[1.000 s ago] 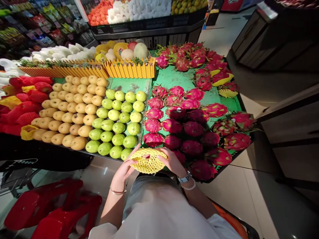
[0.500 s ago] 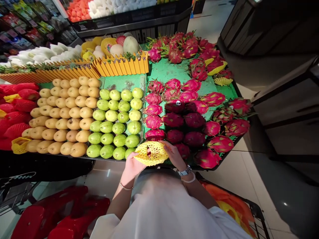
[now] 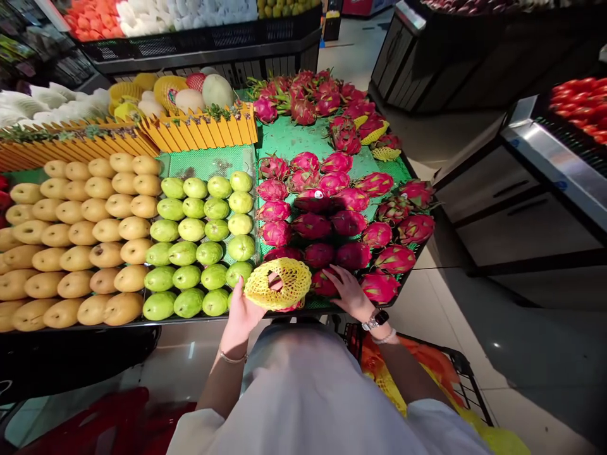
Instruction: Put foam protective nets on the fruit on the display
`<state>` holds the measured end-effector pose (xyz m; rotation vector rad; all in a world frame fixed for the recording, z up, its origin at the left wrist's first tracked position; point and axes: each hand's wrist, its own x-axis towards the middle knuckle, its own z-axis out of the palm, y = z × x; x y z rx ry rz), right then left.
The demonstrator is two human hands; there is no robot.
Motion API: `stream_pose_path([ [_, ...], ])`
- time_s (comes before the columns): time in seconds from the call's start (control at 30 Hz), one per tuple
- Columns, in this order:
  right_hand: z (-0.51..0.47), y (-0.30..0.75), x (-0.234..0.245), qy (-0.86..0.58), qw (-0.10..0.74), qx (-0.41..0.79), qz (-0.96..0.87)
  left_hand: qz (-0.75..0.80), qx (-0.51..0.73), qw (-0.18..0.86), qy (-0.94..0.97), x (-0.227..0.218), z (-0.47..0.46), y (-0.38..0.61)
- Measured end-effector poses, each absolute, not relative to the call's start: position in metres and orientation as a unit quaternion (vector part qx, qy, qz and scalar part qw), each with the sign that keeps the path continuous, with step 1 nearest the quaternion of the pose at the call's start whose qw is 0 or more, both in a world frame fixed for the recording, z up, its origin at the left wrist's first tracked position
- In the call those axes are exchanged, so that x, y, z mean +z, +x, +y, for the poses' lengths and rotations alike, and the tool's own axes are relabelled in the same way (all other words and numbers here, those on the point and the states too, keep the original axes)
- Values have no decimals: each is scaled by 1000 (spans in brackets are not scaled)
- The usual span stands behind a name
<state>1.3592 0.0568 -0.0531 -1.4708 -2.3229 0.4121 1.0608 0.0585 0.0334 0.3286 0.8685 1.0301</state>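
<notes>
My left hand (image 3: 245, 316) grips the edge of a yellow foam fruit net (image 3: 294, 281), its round opening turned up toward me. Through that opening the hand's skin shows. My right hand (image 3: 349, 292) has its fingers stretched out over a dragon fruit (image 3: 322, 284) in the front row; whether they touch it I cannot tell. More pink dragon fruits (image 3: 377, 234) lie around this hand on the green mat. Rows of green guavas (image 3: 188, 302) sit just left of my left hand.
Brown pears (image 3: 122, 308) fill the left of the stand. An orange picket fence (image 3: 202, 131) borders melons behind. A cart (image 3: 467, 392) with orange and yellow netting stands at my right, red stools (image 3: 104, 423) at lower left. Tomatoes (image 3: 583, 107) top the right-hand counter.
My right hand has let go of the foam net and moved right over the dragon fruits. The left hand keeps the net. The view has swung right.
</notes>
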Motion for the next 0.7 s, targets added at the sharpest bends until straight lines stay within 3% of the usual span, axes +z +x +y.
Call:
stream_pose_path([
  [0.17, 61, 1357, -58, -517, 186, 122, -826, 331, 470, 812, 106, 27, 59, 1061],
  [0.4, 34, 1370, -33, -562, 355, 161, -729, 322, 501, 798, 96, 23, 64, 1062],
  [0.5, 38, 1370, -7, -566, 447, 139, -678, 331, 516, 784, 101, 23, 71, 1066],
  [0.6, 51, 1363, 35, -480, 515, 113, -701, 354, 530, 766, 82, 27, 78, 1075],
  [0.7, 65, 1344, 88, -336, 484, 119, -799, 380, 516, 764, 73, 31, 84, 1085],
])
